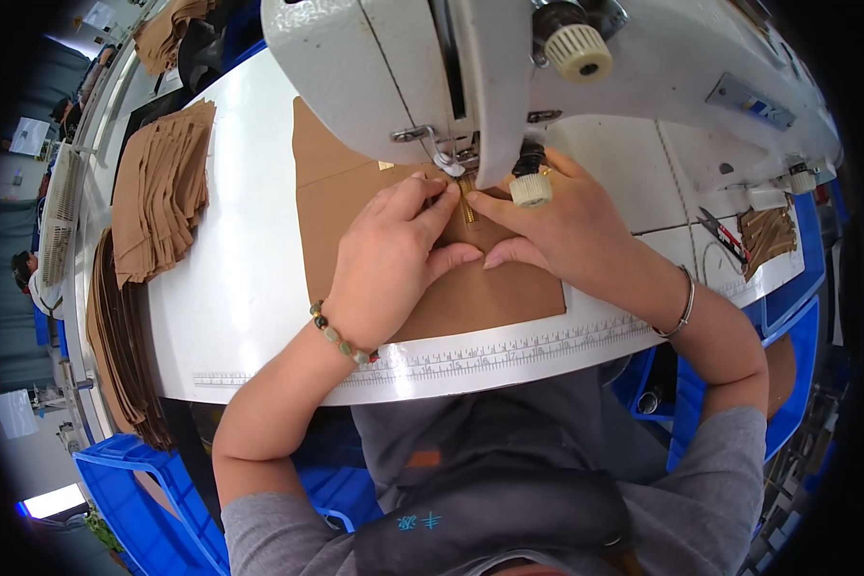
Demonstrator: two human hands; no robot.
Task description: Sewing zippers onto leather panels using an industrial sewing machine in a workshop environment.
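Note:
A flat piece of brown fabric (355, 221) lies under the head of a white sewing machine (355, 67). My left hand (389, 235) rests on the fabric with bent fingers pressed together, fingertips close beside the presser foot (466, 158). From the other side my right hand (566, 216) holds the cloth down, its index fingertip by the foot, part of it behind a cream knob (531, 190). Between the fingertips shows a narrow gold-toned strip (469, 204); its kind is unclear. Both thumbs bear on the fabric, tips nearly meeting. The needle point is hidden.
Stacked brown fabric pieces (163, 192) lie at the left, with more hanging over the table edge (115, 336). A printed ruler strip (451, 367) runs along the front edge. Red-handled snips (725, 235) and small brown pieces (770, 240) are right. Blue crates (149, 490) stand below.

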